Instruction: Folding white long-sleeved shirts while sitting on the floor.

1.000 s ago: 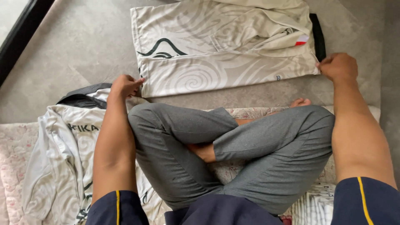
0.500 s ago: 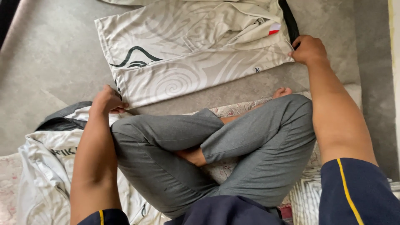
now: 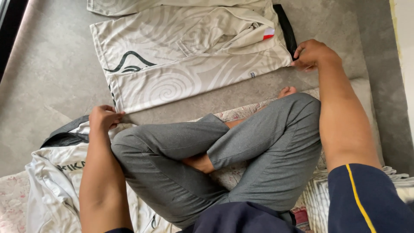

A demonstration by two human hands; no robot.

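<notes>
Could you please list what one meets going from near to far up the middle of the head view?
Dark blue shirt hem → crossed legs in grey trousers → bare grey floor strip → folded cream swirl-patterned garment.

Soft even daylight, sharp focus

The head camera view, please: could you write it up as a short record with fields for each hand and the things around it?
Posture: person seated cross-legged on the floor, grey trousers
Left hand: pinching the near left corner of the folded white shirt
Right hand: gripping the shirt's near right corner
Shirt: flat on the floor, pale swirl pattern, black trim at its right end
Beside left arm: a second white garment, crumpled, dark collar
Under legs: floral mat
</notes>
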